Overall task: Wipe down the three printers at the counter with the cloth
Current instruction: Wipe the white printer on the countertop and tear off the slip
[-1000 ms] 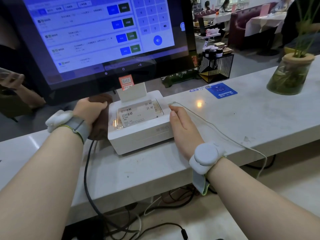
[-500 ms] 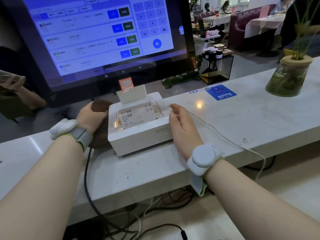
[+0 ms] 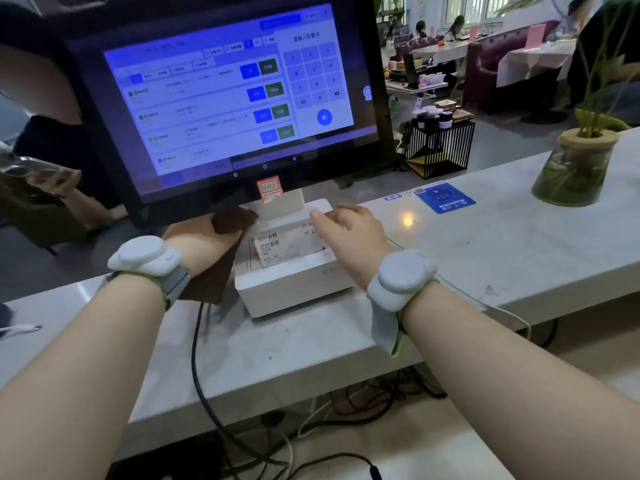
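Right hand (image 3: pixel 349 233) shifted over printer (image 3: pixel 294 285); left hand (image 3: pixel 204 244) grips cloth (image 3: pixel 232 220) beside.

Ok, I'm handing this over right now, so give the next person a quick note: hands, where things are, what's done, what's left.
Left hand holds the brown cloth against the left side of the white printer. Right hand is over the printer's top right, holding nothing.
The printer sits on the counter below the touchscreen, a receipt on its top.
Done: cannot tell what is already clean.
Left: probably the rest of this printer, plus two more printers, not in view.
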Demonstrator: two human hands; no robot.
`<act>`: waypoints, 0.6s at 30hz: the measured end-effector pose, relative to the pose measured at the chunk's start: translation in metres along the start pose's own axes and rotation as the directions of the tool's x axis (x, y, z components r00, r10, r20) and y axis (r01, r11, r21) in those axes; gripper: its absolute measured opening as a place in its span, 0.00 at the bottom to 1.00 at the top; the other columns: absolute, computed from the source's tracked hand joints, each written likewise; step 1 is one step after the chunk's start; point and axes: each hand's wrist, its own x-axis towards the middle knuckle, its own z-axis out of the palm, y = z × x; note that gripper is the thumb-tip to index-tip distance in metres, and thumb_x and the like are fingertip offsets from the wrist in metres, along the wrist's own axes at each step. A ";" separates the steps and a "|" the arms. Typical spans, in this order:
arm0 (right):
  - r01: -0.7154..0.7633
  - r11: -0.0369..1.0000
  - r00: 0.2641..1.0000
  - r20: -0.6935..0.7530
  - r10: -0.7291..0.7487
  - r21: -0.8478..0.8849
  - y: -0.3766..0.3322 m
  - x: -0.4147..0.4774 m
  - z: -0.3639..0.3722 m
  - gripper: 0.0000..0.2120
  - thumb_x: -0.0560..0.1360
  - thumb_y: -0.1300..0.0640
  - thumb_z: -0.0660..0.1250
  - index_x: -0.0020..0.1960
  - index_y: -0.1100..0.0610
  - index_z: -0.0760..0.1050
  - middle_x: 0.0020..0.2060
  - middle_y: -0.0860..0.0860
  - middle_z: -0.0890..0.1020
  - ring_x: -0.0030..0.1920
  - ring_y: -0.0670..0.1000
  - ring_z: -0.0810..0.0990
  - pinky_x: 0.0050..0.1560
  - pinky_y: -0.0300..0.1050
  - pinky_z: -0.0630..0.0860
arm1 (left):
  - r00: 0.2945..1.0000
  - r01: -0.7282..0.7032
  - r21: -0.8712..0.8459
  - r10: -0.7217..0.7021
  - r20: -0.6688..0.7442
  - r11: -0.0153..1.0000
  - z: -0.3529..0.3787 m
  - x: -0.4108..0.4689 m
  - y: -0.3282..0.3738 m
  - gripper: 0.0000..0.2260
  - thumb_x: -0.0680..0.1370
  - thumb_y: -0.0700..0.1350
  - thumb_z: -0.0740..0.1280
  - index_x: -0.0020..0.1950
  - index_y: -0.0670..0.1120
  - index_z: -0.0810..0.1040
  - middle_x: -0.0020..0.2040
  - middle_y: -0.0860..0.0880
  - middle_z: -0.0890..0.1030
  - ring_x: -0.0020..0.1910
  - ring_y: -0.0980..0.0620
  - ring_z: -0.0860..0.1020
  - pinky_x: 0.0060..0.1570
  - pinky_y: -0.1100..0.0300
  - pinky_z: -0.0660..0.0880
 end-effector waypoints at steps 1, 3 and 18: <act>0.002 1.000 1.000 0.013 -0.002 0.003 -0.003 0.001 -0.001 0.15 0.75 0.41 0.62 0.51 0.49 0.80 0.66 0.48 0.70 0.68 0.52 0.66 0.67 0.46 0.63 | 1.000 -0.002 -0.004 0.002 0.000 1.000 -0.001 0.000 0.001 0.14 0.77 0.59 0.60 0.59 0.58 0.77 0.57 0.48 0.81 0.56 0.44 0.77 0.53 0.58 0.70; 0.007 0.997 0.999 0.042 -0.010 0.080 -0.006 0.000 -0.002 0.11 0.73 0.43 0.66 0.48 0.48 0.80 0.63 0.47 0.72 0.65 0.50 0.70 0.61 0.43 0.65 | 1.000 0.002 -0.008 -0.002 -0.002 1.000 0.000 0.002 0.001 0.16 0.76 0.62 0.59 0.57 0.57 0.77 0.55 0.48 0.81 0.53 0.44 0.78 0.52 0.57 0.71; 0.025 0.957 0.999 0.037 -0.038 0.289 0.015 -0.009 -0.004 0.03 0.74 0.49 0.67 0.43 0.46 0.77 0.58 0.43 0.73 0.54 0.38 0.71 0.58 0.37 0.62 | 0.968 -0.121 -0.052 0.129 0.214 0.991 0.003 0.012 0.021 0.15 0.76 0.52 0.66 0.62 0.50 0.74 0.47 0.55 0.76 0.49 0.49 0.74 0.49 0.57 0.66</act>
